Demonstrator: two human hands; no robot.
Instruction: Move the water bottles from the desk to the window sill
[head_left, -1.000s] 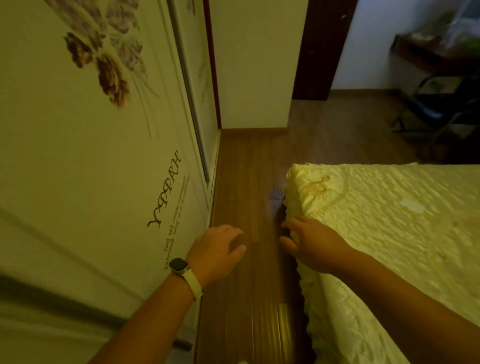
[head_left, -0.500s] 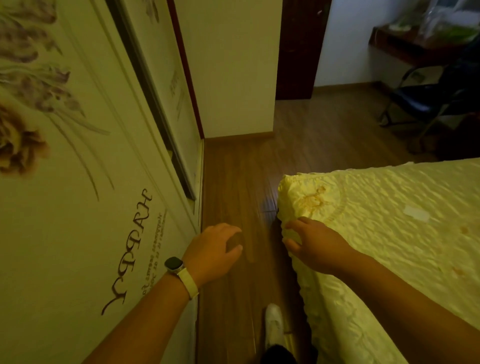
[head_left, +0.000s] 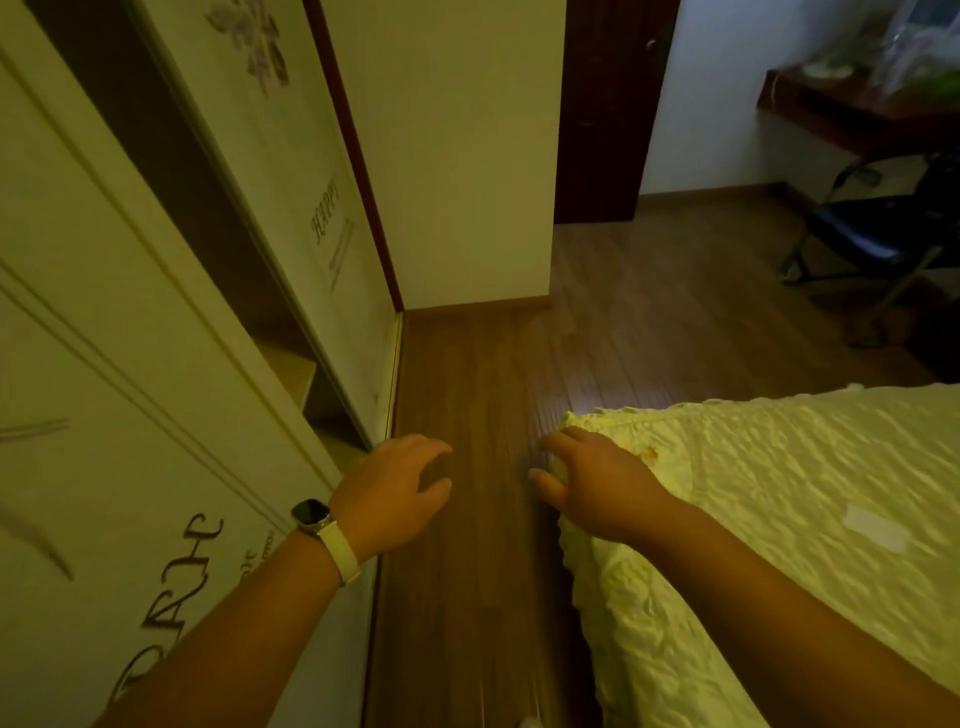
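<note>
— Yellow quilt under your right palm, is it? Are you carrying anything?

— No. My right hand (head_left: 597, 480) hangs over the corner of the bed (head_left: 779, 493), fingers spread and loose, nothing in it. My left hand (head_left: 395, 491), the one with the watch (head_left: 311, 514), is just as slack and bare, out over the wooden floor (head_left: 478, 415) beside the wardrobe (head_left: 156, 312).

— So where are the bottles?

— I can't pick out a single one. The desk (head_left: 841, 114) sits far ahead and to my right, in the upper corner beyond the dark chair (head_left: 878, 234), and there is something pale and plasticky heaped on it. It may include bottles, but the light is dim and that corner is smeared, so I won't swear to it.

— Which hand gets there first?

— I'd judge the right, since the desk lies off to that side, across the open floor past the foot of the bed. Both hands are well apart from it, so walking comes before any reaching. I can't tell how a bottle would lie, upright or on its side.

— And the window sill?

— Not in view.
</note>
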